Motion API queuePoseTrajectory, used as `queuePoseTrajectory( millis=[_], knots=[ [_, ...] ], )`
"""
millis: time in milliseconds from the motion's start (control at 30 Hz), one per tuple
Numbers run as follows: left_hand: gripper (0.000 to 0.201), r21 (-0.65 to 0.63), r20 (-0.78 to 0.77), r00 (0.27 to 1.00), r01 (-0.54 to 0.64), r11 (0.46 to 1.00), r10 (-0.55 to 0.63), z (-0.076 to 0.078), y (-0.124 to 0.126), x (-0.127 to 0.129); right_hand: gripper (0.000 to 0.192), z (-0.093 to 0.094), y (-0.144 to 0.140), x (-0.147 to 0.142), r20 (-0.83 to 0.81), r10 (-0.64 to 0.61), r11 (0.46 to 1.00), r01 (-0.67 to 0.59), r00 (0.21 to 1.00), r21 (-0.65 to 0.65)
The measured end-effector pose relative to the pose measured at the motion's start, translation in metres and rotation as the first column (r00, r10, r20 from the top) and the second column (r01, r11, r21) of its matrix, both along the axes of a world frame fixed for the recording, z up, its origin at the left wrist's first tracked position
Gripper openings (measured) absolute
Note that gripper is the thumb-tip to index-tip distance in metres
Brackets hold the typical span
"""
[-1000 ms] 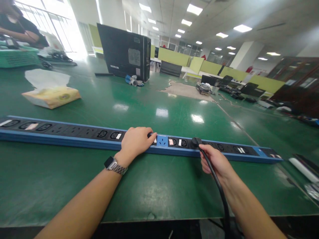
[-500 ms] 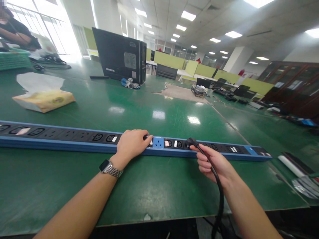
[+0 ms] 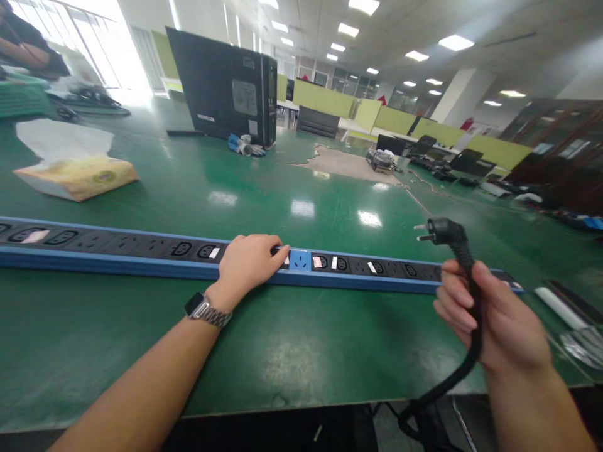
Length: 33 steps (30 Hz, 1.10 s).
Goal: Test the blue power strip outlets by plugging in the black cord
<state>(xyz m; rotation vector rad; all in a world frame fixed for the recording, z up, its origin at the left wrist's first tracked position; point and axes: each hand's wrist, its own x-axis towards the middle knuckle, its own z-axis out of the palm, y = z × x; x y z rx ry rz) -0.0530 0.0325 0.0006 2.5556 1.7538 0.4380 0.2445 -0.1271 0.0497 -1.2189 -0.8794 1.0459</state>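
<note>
The power strip (image 3: 141, 254), long, blue-edged and black-faced, is laid flat on the green table (image 3: 292, 339). Its long axis runs left to right across the view, roughly parallel to the near table edge, with the socket faces turned upward.

The left hand (image 3: 249, 260) is pressed palm down on the strip just left of the blue socket (image 3: 300, 260), fingers draped over the top face. No closed grip is formed; the hand is judged to be steadying the strip against lifting or sliding. A wristwatch (image 3: 207, 309) is worn on that wrist.

The plug (image 3: 436, 231) is held clear of the strip, above and to the right of its right part and apart from every socket. The right hand (image 3: 494, 320) is clenched around the black cable (image 3: 464, 370) just below the plug head. The plug is angled: its pins point left, nearly level, while the cable drops down through the fist and over the near table edge.

Further back a tissue pack (image 3: 75, 176) and a computer tower (image 3: 221, 88) are noted. A second person's arm (image 3: 23, 53) is seen far left.
</note>
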Motion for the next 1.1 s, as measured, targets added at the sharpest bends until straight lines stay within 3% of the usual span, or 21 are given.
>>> queuePoseTrajectory(
  millis=[100, 233, 333, 433, 500, 600, 667, 733, 967, 1100],
  knots=[
    [0.046, -0.005, 0.005, 1.000, -0.004, 1.000, 0.004, 0.000, 0.000, 0.000, 0.022, 0.005, -0.001, 0.044, 0.168, 0.010, 0.980, 0.023, 0.986, -0.197],
    [0.045, 0.006, 0.009, 1.000, 0.011, 1.000, -0.011, 0.000, -0.001, -0.001, 0.034, -0.013, -0.002, 0.093, 0.238, -0.043, 0.947, 0.116, 0.970, -0.299],
    [0.046, 0.010, 0.011, 1.000, 0.020, 1.000, -0.020, 0.001, -0.001, -0.001, 0.038, -0.031, -0.004, 0.110, 0.249, -0.066, 0.890, 0.170, 0.966, -0.424],
    [0.046, 0.006, 0.013, 1.000, 0.020, 1.000, -0.020, 0.001, -0.001, -0.001, 0.043, -0.045, -0.001, 0.115, 0.417, -0.055, 0.834, 0.271, 0.907, -0.480],
    [0.046, 0.003, 0.016, 1.000, 0.017, 1.000, -0.017, 0.000, -0.001, -0.001, 0.045, -0.049, 0.004, 0.118, 0.640, -0.078, 0.823, 0.412, 0.764, -0.391],
    [0.046, 0.001, 0.020, 1.000, 0.015, 1.000, -0.015, 0.001, -0.001, -0.001, 0.047, -0.049, 0.010, 0.121, 0.930, -0.034, 0.813, 0.551, 0.366, -0.187],
    [0.046, -0.001, 0.020, 1.000, 0.012, 1.000, -0.012, 0.001, -0.001, -0.001, 0.050, -0.046, 0.012, 0.121, 0.992, 0.044, 0.814, 0.572, 0.115, -0.103],
    [0.045, -0.002, 0.016, 1.000, 0.011, 1.000, -0.011, 0.001, -0.001, 0.000, 0.053, -0.044, 0.012, 0.118, 0.995, 0.095, 0.812, 0.581, -0.029, -0.061],
    [0.047, -0.003, 0.007, 1.000, 0.013, 1.000, -0.013, 0.001, 0.000, 0.000, 0.067, -0.048, 0.013, 0.104, 0.957, 0.206, 0.797, 0.602, -0.202, -0.044],
    [0.046, -0.015, 0.008, 1.000, 0.011, 1.000, -0.011, 0.001, 0.000, 0.000, 0.067, -0.044, 0.014, 0.106, 0.940, 0.258, 0.807, 0.585, -0.223, -0.082]
  ],
)
